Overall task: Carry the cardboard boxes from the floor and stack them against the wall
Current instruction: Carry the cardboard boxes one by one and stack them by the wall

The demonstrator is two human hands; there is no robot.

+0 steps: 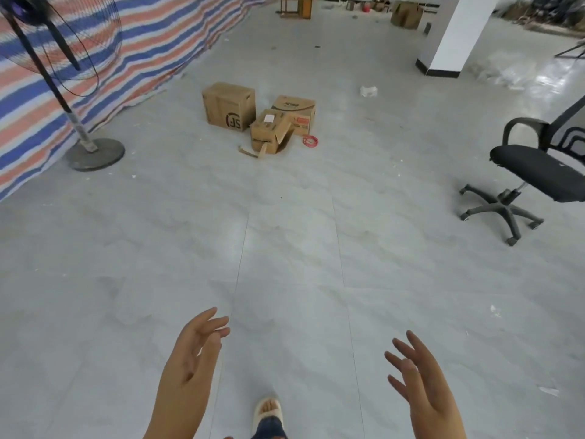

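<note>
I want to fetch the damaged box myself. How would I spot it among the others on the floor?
Start at the striped tarp on the left wall and look right to three cardboard boxes in mid-floor. The damaged box is the nearest and smallest, in front of the other two. Only it has flaps hanging open, with a torn cardboard scrap beside it.

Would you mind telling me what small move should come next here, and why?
Probably keep walking forward to the three cardboard boxes on the floor. Both the left hand and right hand are open and hold nothing, and bare floor lies between them and the boxes.
</note>
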